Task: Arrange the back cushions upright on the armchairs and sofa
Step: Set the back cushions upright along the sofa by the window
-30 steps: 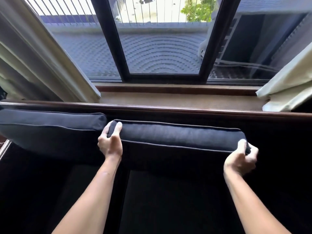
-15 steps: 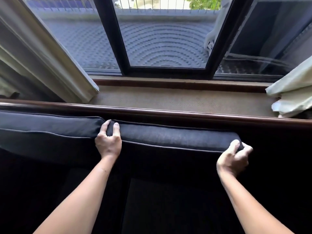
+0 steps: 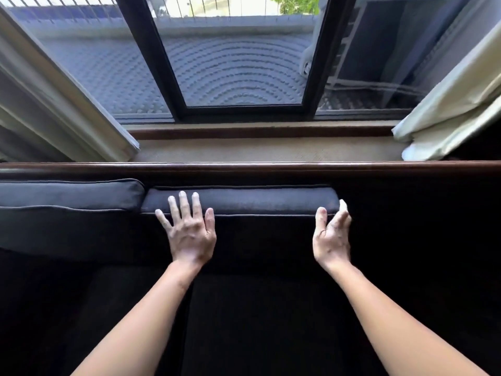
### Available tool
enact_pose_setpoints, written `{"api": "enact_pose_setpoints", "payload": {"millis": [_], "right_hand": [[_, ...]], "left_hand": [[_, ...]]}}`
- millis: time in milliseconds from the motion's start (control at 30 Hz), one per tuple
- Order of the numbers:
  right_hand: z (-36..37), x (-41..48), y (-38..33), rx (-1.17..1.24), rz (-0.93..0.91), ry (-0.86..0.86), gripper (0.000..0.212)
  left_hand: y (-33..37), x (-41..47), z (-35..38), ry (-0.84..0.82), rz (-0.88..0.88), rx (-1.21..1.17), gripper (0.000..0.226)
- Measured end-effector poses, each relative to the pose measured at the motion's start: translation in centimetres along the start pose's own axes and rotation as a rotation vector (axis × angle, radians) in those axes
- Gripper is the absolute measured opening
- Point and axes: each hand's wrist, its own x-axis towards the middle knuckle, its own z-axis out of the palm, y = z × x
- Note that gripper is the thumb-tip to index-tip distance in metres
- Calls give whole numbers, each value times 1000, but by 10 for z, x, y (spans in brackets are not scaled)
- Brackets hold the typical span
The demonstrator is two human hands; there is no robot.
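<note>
Two dark back cushions stand upright against the sofa's wooden back rail [image 3: 271,167]. The middle back cushion [image 3: 257,202] sits just under the rail, and the left back cushion [image 3: 67,196] stands beside it, touching it. My left hand [image 3: 189,229] lies flat with fingers spread on the middle cushion's left front top edge. My right hand [image 3: 332,232] is open at the cushion's right end, fingers loosely curled beside the corner, holding nothing. To the right of the middle cushion the sofa back is dark with no cushion visible.
The black seat cushions [image 3: 257,321] lie below my arms. Behind the rail run a beige ledge [image 3: 257,151] and a black-framed window [image 3: 244,77]. Cream curtains hang at the left [image 3: 54,104] and right [image 3: 447,118].
Both hands gripped the middle cushion's top corners and pushed it back against the rail. They have now let go: the left lies flat on it, the right is open beside it.
</note>
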Motion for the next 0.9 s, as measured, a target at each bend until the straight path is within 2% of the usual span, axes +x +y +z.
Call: {"api": "enact_pose_setpoints", "payload": {"millis": [100,200,333,433,567,633,767,900], "right_hand": [[-34,-28,22,-38,-35,-65,66],[-77,-53,63,-77,-3,-89,59],[-147,-72,136,-134,82,-81,47],[-201,-78,203,-182,146,-69,41],[-267,-76,299,-226,238,-54,37],[-295,-72,343,-260,307,-12,40],[-343,-63,411,-402,342,171,62],[-370,-50,440,-464,252,397,76]], "left_hand": [[58,-33,3,-93,80,-63,77],[118,-72,10,-100,190,-116,66],[200,-135,26,-120,334,-158,54],[263,-188,49,-226,380,-234,49],[346,-256,90,-460,351,-278,46],[383,-285,111,-581,283,-316,46],[434,-325,152,-799,106,-410,54],[467,-327,194,-890,-44,-397,74]]}}
